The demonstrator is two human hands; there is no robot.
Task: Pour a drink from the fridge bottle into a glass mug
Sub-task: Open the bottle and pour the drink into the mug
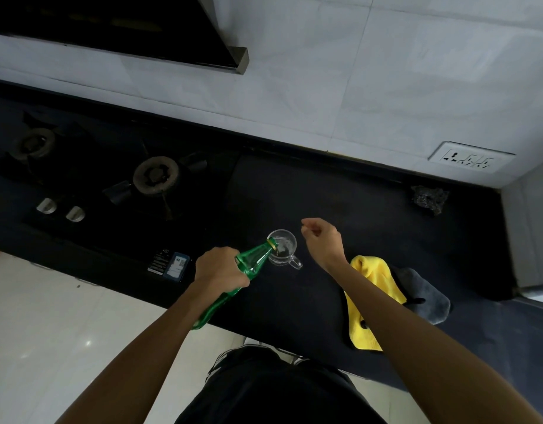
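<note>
The left hand (221, 267) curls its fingers round the tilted green bottle (254, 260), whose mouth is over the glass mug (287, 241). The right hand (323, 241) hovers beside the mug, fingers curled; whether they pinch anything is unclear.

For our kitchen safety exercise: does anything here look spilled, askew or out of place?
No spill shows: the bottle is tipped with its mouth over the mug. Only the yellow cloth lies crumpled at the counter's front edge.

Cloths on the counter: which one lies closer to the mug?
The yellow cloth, just right of the mug; the grey cloth lies beyond it, farther away.
</note>
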